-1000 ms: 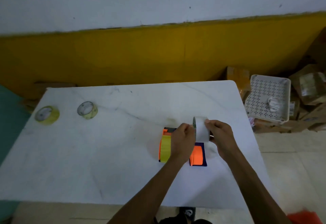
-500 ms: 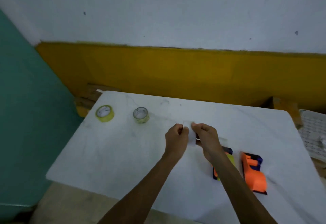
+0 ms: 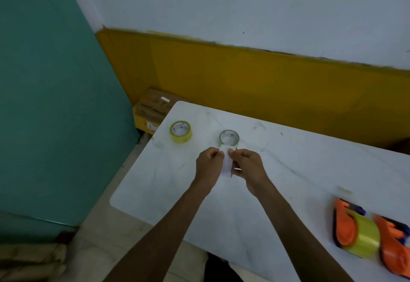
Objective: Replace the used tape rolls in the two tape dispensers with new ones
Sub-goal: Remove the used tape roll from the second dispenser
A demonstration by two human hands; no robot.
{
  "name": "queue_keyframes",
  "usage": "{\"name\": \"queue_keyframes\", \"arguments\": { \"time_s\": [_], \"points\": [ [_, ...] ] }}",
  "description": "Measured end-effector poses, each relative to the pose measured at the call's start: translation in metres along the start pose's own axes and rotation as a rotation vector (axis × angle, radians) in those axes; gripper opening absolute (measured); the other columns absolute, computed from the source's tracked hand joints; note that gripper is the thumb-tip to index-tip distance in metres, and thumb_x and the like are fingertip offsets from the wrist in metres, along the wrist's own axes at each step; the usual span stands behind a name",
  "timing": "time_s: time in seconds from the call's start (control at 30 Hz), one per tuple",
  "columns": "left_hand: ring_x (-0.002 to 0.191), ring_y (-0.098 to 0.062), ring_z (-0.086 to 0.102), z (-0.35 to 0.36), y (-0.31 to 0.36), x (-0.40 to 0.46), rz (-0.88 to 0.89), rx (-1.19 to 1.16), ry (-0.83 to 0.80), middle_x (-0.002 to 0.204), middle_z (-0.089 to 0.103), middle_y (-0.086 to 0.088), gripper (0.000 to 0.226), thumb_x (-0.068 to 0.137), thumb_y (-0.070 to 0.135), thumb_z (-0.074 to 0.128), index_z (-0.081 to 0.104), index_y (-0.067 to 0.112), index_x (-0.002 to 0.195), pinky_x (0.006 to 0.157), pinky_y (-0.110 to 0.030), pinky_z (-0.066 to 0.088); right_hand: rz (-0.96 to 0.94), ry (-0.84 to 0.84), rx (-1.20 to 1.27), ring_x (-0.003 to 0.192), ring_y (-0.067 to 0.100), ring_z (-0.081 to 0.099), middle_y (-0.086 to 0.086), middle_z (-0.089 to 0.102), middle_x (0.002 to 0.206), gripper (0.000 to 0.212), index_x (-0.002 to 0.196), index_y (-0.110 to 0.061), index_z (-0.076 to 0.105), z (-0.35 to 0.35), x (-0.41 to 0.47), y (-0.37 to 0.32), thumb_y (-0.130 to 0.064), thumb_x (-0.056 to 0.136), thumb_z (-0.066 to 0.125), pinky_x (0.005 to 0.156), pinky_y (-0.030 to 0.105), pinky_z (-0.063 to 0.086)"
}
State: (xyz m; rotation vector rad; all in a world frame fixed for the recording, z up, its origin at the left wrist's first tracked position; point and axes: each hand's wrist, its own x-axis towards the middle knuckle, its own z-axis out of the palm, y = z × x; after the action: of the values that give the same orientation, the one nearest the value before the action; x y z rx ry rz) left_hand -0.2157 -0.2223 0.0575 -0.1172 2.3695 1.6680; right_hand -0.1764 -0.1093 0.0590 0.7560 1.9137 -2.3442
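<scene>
Hands, left [image 3: 209,166] and right [image 3: 248,166], both pinched shut on pale used roll [image 3: 227,164] above table [image 3: 299,170].

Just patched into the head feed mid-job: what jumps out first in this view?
Both hands meet at the centre of the white table: the left hand and right hand pinch a near-empty white tape core between them. Just beyond lie a yellow tape roll and a thinner, greyish roll, flat near the table's far left corner. At the right edge, two orange tape dispensers lie side by side, one carrying yellow tape.
</scene>
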Motion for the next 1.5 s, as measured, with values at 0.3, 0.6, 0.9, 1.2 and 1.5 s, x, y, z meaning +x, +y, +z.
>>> {"name": "queue_keyframes", "arguments": {
  "time_s": [0.3,0.6,0.9,1.2,1.5],
  "points": [
    [0.072,-0.014,0.052,-0.021,-0.022,0.11,-0.077,0.075,-0.079,0.082,0.06,-0.003,0.016,0.09,0.018,0.051,0.062,0.013,0.08,0.062,-0.022,0.042,0.099,0.068,0.009,0.072,0.032,0.055,0.021,0.054,0.079,0.019,0.079,-0.003,0.058,0.047,0.104,0.014,-0.018,0.089,0.063,0.067,0.045,0.056],
    [0.07,-0.016,0.05,-0.025,-0.052,0.186,-0.102,0.156,-0.113,0.078,0.06,-0.009,0.022,0.09,0.018,0.052,0.063,0.001,0.083,0.062,-0.028,0.04,0.203,0.092,0.031,0.071,0.026,0.067,0.022,0.064,0.081,0.022,0.078,-0.002,0.062,0.075,0.175,0.036,-0.021,0.09,0.062,0.063,0.034,0.061],
    [0.044,-0.008,0.038,-0.017,-0.074,0.231,0.341,0.539,-0.242,0.05,0.045,0.003,0.034,0.089,0.024,0.058,0.04,0.016,0.061,0.043,-0.02,0.026,0.196,0.359,-0.272,0.076,0.015,0.068,-0.003,0.067,0.079,0.013,0.078,-0.026,0.06,0.079,0.2,0.049,-0.026,0.091,0.058,0.053,0.016,0.05],
    [0.07,-0.026,0.065,-0.007,-0.106,0.256,0.645,0.806,-0.526,0.076,0.069,-0.009,0.014,0.09,0.023,0.059,0.063,0.012,0.08,0.054,-0.029,0.044,0.149,0.572,-0.227,0.071,0.012,0.068,0.0,0.069,0.08,0.014,0.091,-0.013,0.066,0.083,0.174,0.051,-0.023,0.09,0.056,0.059,0.018,0.055],
    [0.087,-0.028,0.059,-0.082,-0.111,0.292,0.755,0.772,-0.333,0.093,0.062,-0.011,0.026,0.078,0.025,0.064,0.056,0.008,0.097,0.07,-0.033,0.047,0.19,0.609,-0.102,0.073,0.017,0.067,0.005,0.069,0.082,0.013,0.088,-0.013,0.065,0.129,0.166,0.069,-0.021,0.089,0.055,0.063,0.025,0.055]
  ]
}}
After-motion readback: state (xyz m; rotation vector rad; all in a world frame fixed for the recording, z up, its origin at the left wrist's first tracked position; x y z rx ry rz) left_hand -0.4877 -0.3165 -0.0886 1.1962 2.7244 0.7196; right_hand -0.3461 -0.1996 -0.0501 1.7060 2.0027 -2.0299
